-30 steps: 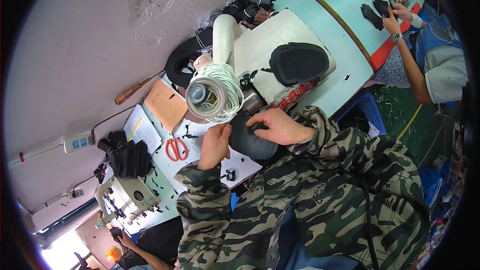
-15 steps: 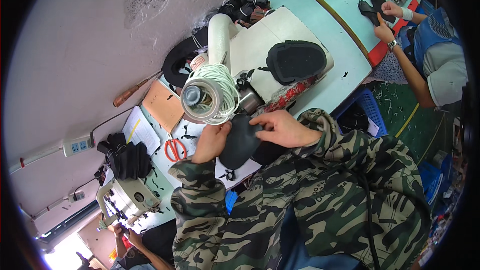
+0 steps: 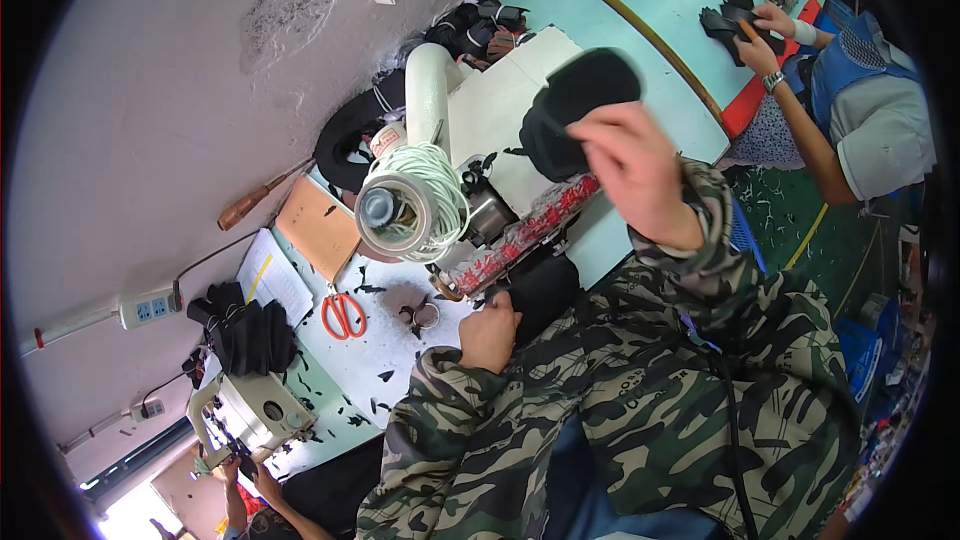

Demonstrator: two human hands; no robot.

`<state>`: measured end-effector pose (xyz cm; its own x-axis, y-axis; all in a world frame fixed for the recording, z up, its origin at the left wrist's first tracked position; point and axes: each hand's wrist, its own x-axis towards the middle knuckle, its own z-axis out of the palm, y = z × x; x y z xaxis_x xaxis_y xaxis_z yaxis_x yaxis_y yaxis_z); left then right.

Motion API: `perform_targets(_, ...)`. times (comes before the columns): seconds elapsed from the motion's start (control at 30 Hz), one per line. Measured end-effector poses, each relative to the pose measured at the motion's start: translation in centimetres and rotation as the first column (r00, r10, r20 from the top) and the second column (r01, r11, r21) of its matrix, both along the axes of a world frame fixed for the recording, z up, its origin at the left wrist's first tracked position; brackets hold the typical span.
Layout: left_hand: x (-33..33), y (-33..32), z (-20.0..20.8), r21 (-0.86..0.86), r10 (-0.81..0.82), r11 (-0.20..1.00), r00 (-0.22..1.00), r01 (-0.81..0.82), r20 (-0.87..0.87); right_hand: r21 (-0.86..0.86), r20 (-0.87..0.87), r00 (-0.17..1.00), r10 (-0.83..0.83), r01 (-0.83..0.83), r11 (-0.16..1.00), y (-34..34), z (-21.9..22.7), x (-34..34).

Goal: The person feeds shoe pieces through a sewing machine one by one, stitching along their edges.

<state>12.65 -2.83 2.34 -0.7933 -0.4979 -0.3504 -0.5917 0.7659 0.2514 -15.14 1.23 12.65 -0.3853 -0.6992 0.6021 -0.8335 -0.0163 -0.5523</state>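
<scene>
Raised over the machine bed, my right hand [image 3: 635, 165] is smeared by motion. Its fingers pinch the lower edge of a black oval piece [image 3: 598, 80], which is tilted above a stack of similar black pieces [image 3: 548, 145]. My left hand [image 3: 490, 333] is low, at the near edge of the table, its fingers curled against the left end of a dark fabric piece [image 3: 548, 290] close to my body. Part of that piece is hidden by the hand and sleeve. Between my hands runs the machine's red, worn front edge [image 3: 520, 240].
A white machine arm [image 3: 428, 90] carries a coil of pale cord [image 3: 440, 185]. Red-handled scissors [image 3: 343, 316], an orange-brown pad [image 3: 318, 225] and black scraps lie to the left. A co-worker's hands [image 3: 762, 45] hold dark pieces at far right; another person works at lower left.
My right hand has gone up and right with the black oval piece, from the front of the machine to the stack. My left hand has let that piece go and moved right and nearer me.
</scene>
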Motion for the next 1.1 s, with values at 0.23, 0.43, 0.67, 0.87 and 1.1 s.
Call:
perform_targets(0.23,0.0,0.3,-0.8,-0.101,-0.083,0.993,0.977,0.064,-0.197,0.270,0.513,0.691,0.509,-0.693,0.669,1.9,-6.4,6.3)
perform_targets(0.43,-2.1,-4.4,4.7,0.281,0.303,0.940,0.854,-0.194,-0.423,0.348,0.566,0.693,0.446,-0.692,0.633,1.3,-6.7,6.6)
perform_targets(0.67,-3.0,-10.0,5.3,0.211,0.258,0.961,0.863,-0.181,-0.434,0.339,0.406,0.835,0.372,-0.516,0.787,-2.1,-7.5,8.0)
perform_targets(0.87,-2.8,-9.7,3.3,0.367,0.317,0.913,0.875,-0.178,-0.366,0.548,0.295,0.858,0.421,-0.513,0.661,-2.9,-3.1,2.9)
perform_targets(1.1,0.6,-7.7,6.7,0.925,0.678,0.125,0.711,-0.360,0.185,0.306,0.680,0.640,0.358,-0.691,0.655,-0.4,-6.1,7.2)
